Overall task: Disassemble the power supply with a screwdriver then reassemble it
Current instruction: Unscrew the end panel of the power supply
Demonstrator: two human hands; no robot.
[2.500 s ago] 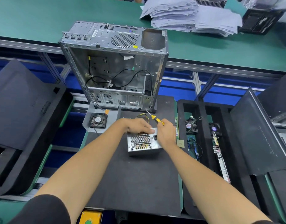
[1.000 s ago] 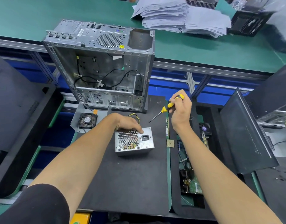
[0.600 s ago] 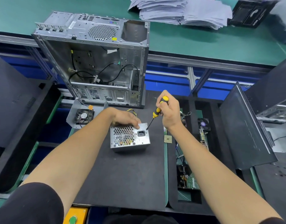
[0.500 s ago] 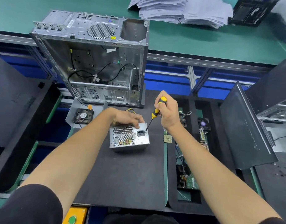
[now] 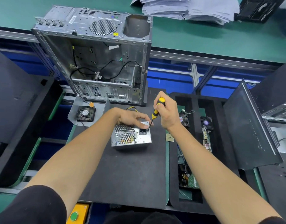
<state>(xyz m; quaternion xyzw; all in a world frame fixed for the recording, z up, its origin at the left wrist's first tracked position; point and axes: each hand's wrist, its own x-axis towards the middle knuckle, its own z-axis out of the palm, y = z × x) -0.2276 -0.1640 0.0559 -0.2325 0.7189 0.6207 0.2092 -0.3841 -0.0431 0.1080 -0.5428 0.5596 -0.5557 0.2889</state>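
A boxy, bare-metal power supply (image 5: pixel 131 136) with a honeycomb-perforated face sits on a matte black mat (image 5: pixel 126 172) at a green workbench. The left hand (image 5: pixel 132 118) curls over its far top edge, gripping it, while the right hand (image 5: pixel 167 113) grasps a yellow-and-black screwdriver (image 5: pixel 155 113), its slim tip set at the unit's upper right corner beside the black socket. Behind stands an open, stripped steel computer case (image 5: pixel 97 59) holding loose black cables. A shallow grey tray (image 5: pixel 74 110) to the left contains a square black fan (image 5: pixel 85 113). The black foam bin (image 5: pixel 173 159) at right holds small fans and circuit boards; a small square chip (image 5: pixel 169 137) lies near its edge. Stacked papers (image 5: pixel 187 8) rest beyond.
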